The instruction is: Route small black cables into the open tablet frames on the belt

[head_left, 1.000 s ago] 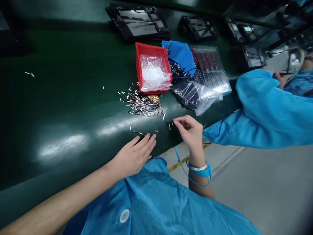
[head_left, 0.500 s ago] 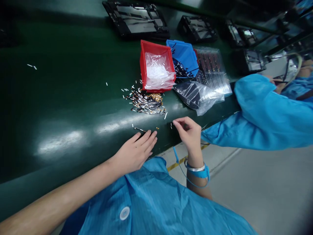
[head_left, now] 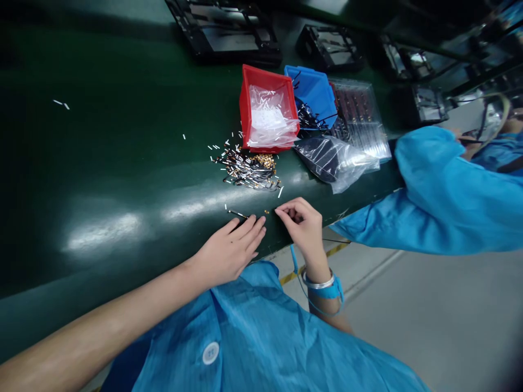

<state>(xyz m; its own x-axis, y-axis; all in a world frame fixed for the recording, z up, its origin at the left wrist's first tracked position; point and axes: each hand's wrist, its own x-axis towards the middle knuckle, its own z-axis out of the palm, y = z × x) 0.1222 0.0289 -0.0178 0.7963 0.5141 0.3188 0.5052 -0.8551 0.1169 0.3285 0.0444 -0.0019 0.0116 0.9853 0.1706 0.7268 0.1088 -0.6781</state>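
My left hand [head_left: 229, 250] lies flat on the green worktop, palm down, its fingers stretched out. A thin dark cable with a pale section [head_left: 237, 214] runs out from beside its fingertips; the fingers hide the other end. To the right, my right hand [head_left: 301, 223] is closed in a pinch, thumb against forefinger, just above the worktop; whatever sits in the pinch is too small to make out. Between both hands lie tiny gold-coloured connectors [head_left: 266, 212]. Farther back is a heap of short dark cables with white sleeves [head_left: 249, 173], with more gold connectors [head_left: 266, 161] at its right side.
Behind the heap stands a red bin [head_left: 246, 111] with clear plastic bags, beside a blue bin [head_left: 329, 95] of dark cables. A plastic bag [head_left: 335, 160] and a clear tray [head_left: 363, 117] are farther right. A co-worker's blue sleeve [head_left: 449, 196] reaches in there.
My right hand has moved left, closer to my left hand and the gold connectors. My left hand stays nearly in place on the worktop. The view has shifted slightly.
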